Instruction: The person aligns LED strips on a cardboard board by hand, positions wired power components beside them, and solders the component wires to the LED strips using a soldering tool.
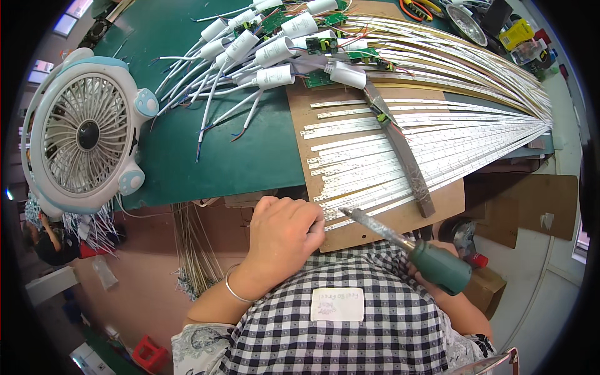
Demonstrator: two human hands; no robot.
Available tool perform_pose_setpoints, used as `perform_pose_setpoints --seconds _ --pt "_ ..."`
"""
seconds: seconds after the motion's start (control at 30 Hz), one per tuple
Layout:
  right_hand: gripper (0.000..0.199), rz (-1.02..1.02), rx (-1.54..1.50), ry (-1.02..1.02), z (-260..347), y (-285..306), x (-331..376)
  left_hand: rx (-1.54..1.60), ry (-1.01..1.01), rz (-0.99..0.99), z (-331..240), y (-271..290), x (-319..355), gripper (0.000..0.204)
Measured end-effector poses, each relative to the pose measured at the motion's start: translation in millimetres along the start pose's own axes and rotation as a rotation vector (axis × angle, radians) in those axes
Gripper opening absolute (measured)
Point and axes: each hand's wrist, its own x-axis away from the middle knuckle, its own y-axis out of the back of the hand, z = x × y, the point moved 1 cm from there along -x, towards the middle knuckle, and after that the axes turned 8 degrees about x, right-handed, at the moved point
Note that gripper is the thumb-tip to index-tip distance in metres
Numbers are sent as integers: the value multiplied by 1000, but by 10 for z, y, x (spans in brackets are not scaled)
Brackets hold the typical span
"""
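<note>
My right hand [427, 285] is wrapped around the green handle of a soldering iron [441, 269]. The iron's tip points left, over the near ends of the LED strips [375, 164]. These narrow, silvery strips lie side by side on a brown board [400, 226], fanning in toward the far right. Beside the nearest strip ends, at the board's left edge, rests my left hand [282, 232], its fingers curled closed. Whatever it may pinch is hidden. A dark flat bar [406, 159] lies across the strips.
White plastic caps [273, 77] with cables and green circuit boards [319, 78] pile up at the back. A white-and-blue fan [87, 134] stands at left on the green tabletop [250, 162]. Pliers [417, 9], a metal dish [465, 25] and a yellow-labelled bottle [516, 34] sit far right.
</note>
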Motion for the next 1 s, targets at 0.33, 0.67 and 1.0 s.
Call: perform_pose_setpoints --seconds 0.33,0.67,1.0 --pt "25 -9 226 172 53 -99 -76 2 -8 -6 50 12 14 12" --pt "43 -49 -332 -205 -124 -149 74 1 2 13 30 32 7 12" --pt "79 4 -1171 -193 399 -370 -926 -2 21 29 -81 17 -44 12"
